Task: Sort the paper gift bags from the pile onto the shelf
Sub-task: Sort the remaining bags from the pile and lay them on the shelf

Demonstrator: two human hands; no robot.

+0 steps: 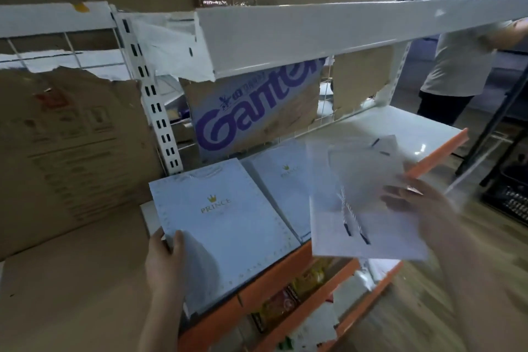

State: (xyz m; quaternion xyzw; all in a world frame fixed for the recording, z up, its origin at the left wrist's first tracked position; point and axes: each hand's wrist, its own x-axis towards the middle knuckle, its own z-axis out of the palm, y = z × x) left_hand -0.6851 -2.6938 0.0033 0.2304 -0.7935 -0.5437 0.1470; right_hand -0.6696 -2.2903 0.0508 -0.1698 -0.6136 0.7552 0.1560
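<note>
A stack of light blue paper gift bags printed with a gold crown and "PRINCE" lies flat at the left of the white shelf. My left hand grips its near left corner, thumb on top. A second "PRINCE" stack lies beside it. My right hand, blurred, holds a few plain white bags with twisted cord handles fanned over the shelf's orange front edge.
A cardboard sheet printed "Ganten" leans at the shelf's back. Big cardboard boxes stand to the left. Lower orange-edged shelves hold packaged goods. Another person stands at the far right by a black crate.
</note>
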